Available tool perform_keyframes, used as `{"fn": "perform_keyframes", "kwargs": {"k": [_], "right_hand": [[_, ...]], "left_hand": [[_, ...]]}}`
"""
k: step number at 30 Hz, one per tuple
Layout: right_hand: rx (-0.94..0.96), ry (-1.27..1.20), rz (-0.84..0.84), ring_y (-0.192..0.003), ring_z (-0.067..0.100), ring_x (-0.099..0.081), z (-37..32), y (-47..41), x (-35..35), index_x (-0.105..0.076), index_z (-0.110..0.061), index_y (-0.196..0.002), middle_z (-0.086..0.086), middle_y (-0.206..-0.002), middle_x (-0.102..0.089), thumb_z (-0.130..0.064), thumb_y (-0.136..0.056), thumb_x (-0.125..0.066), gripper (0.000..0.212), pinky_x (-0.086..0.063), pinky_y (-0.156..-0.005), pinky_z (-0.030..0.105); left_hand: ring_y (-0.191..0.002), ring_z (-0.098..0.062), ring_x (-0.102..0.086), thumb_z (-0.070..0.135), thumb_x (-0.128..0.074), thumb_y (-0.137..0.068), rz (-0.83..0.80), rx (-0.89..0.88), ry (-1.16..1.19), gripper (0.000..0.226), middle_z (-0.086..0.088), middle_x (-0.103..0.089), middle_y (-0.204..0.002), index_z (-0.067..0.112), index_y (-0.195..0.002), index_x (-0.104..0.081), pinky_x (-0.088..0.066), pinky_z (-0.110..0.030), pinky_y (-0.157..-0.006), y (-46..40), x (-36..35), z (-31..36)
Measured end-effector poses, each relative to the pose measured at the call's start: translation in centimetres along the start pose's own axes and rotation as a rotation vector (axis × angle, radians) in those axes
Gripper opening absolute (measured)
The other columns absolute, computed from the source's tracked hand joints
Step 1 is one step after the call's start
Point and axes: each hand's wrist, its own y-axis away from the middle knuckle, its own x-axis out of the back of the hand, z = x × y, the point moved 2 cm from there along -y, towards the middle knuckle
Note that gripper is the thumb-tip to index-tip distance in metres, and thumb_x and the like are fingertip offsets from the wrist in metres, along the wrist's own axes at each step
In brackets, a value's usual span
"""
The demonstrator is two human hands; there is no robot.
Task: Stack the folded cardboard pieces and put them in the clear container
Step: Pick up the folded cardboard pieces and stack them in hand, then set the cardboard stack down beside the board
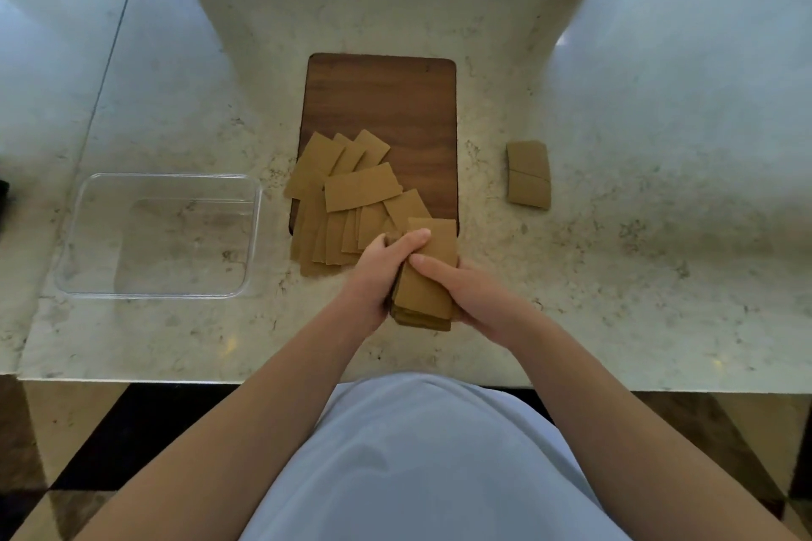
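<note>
Box (162, 233) sits on the table (615, 255), well left of the left hand, nothing in it. Loose pieces (351, 198) lie fanned just ahead-left of the left hand, partly on the board (395, 101), partly on the table, overlapping at mixed angles.

Left hand (382, 272) is closed on the left edge of the stack (428, 277), thumb over the top. Right hand (474, 299) wraps the right edge, thumb laid across the top face. Both hands hold the stack; its near end sits low over the table, contact not clear.

One folded piece (528, 174) lies alone, ahead and well right of the right hand.

Judgement: the step is squaring the stack while collecting, roughly a third in hand.
- Tap the long edges flush between the palms before adding more; lower layers show slight offset at the near end.
- Keep the right hand as the clamp, free the left to pull pieces from the fan one at a time, same orientation.
- Don't forget the lone piece.
- Risk: loosening both grips at once lets the layers slide apart.
</note>
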Motion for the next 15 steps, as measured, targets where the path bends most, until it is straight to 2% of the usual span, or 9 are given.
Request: {"fn": "perform_keyframes", "kwargs": {"k": [2,5,6,9,13,15], "right_hand": [[0.055,0.031,0.119,-0.107,0.021,-0.073,-0.6,-0.6,1.4,-0.056,-0.019,-0.14,0.003,-0.121,-0.073,-0.048,-0.091,-0.074,0.06,-0.062,-0.091,0.039],[0.113,0.006,0.256,-0.1,0.014,-0.07,-2.3,-1.3,4.6,-0.041,-0.018,-0.137,-0.001,-0.118,-0.066,-0.047,-0.088,-0.078,0.067,-0.061,-0.07,0.024],[0.117,0.001,0.293,-0.1,0.014,-0.07,-2.9,-1.6,5.8,-0.038,-0.017,-0.137,0.0,-0.119,-0.065,-0.047,-0.087,-0.079,0.071,-0.06,-0.068,0.024],[0.137,-0.001,0.391,-0.099,0.015,-0.07,-4.3,-2.6,9.5,-0.046,-0.019,-0.132,0.001,-0.118,-0.066,-0.042,-0.087,-0.081,0.061,-0.059,-0.065,0.024],[0.161,0.047,0.498,-0.096,0.017,-0.069,-7.1,-4.9,13.5,-0.054,-0.023,-0.129,0.001,-0.115,-0.068,-0.034,-0.093,-0.075,0.043,-0.059,-0.074,0.031],[0.149,0.097,0.531,-0.095,0.018,-0.067,-8.0,-6.1,14.9,-0.053,-0.021,-0.131,0.002,-0.116,-0.067,-0.032,-0.095,-0.072,0.043,-0.057,-0.076,0.031]], "left_hand": [[-0.103,-0.028,-0.074,0.041,-0.084,-0.085,0.061,0.008,-0.076,0.059,-0.016,-0.071,-0.121,0.009,-0.127,-0.058,-0.064,-0.036,-0.076,-0.9,-1.5,0.4],[-0.107,-0.028,-0.071,0.043,-0.082,-0.087,0.036,0.013,-0.164,0.062,-0.015,-0.071,-0.122,0.003,-0.13,-0.061,-0.061,-0.043,-0.094,-2.9,-4.6,2.0],[-0.105,-0.028,-0.071,0.041,-0.08,-0.089,0.035,0.016,-0.192,0.058,-0.015,-0.072,-0.118,0.001,-0.128,-0.064,-0.06,-0.042,-0.093,-3.6,-5.8,2.7],[-0.102,-0.032,-0.072,0.033,-0.073,-0.097,0.033,0.012,-0.257,0.043,-0.015,-0.075,-0.113,-0.002,-0.122,-0.069,-0.061,-0.041,-0.089,-6.0,-9.6,4.4],[-0.107,-0.03,-0.069,0.029,-0.063,-0.103,0.051,-0.003,-0.335,0.037,-0.012,-0.071,-0.122,0.001,-0.128,-0.067,-0.056,-0.033,-0.08,-9.2,-14.7,6.1],[-0.105,-0.029,-0.067,0.028,-0.058,-0.105,0.079,0.005,-0.375,0.028,-0.012,-0.071,-0.115,0.005,-0.117,-0.07,-0.056,-0.034,-0.084,-10.8,-16.7,6.5]]}}
